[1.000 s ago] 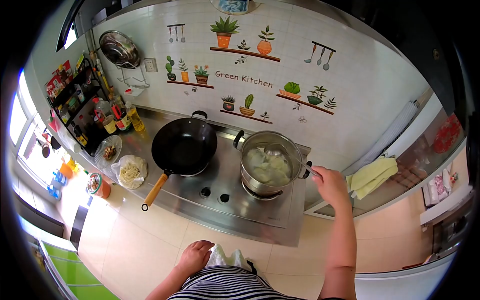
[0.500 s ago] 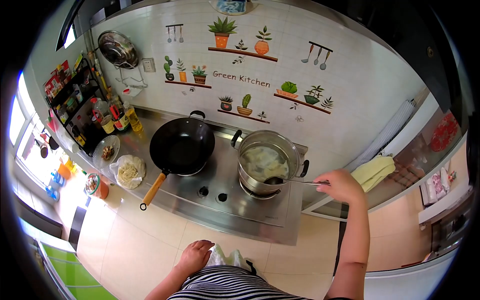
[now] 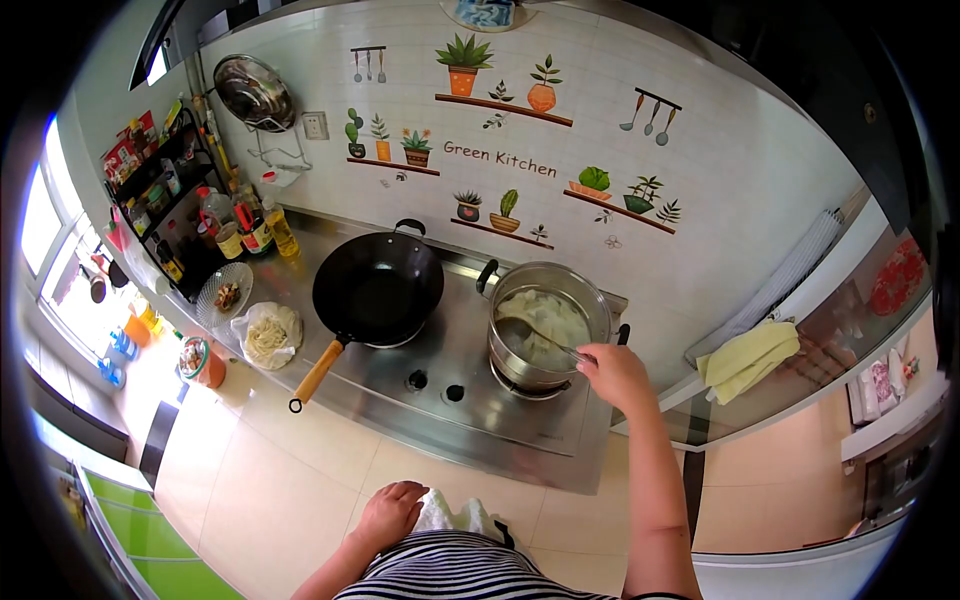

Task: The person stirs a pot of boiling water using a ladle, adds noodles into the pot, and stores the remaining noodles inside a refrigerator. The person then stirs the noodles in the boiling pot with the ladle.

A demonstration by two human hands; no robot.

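My right hand [image 3: 617, 376] grips the handle of a metal ladle [image 3: 530, 331] whose bowl dips into the left side of a steel pot [image 3: 553, 280] on the right burner. The pot holds pale food in cloudy liquid. My left hand [image 3: 389, 515] rests against my striped shirt, on a white cloth [image 3: 450, 516] at my waist, fingers loosely curled. A black wok [image 3: 377, 289] with a wooden handle [image 3: 318, 373] sits empty on the left burner.
The steel stove top [image 3: 470, 420] has two knobs at its front. Left of it lie a bag of noodles [image 3: 268, 335], a glass plate [image 3: 225, 293], an orange cup [image 3: 202, 362] and a rack of bottles [image 3: 180, 215]. A yellow cloth [image 3: 748, 357] lies at the right.
My right hand has moved left, closer to the pot, and the ladle has swung from the pot's near rim to its left side. The left hand has stayed put.
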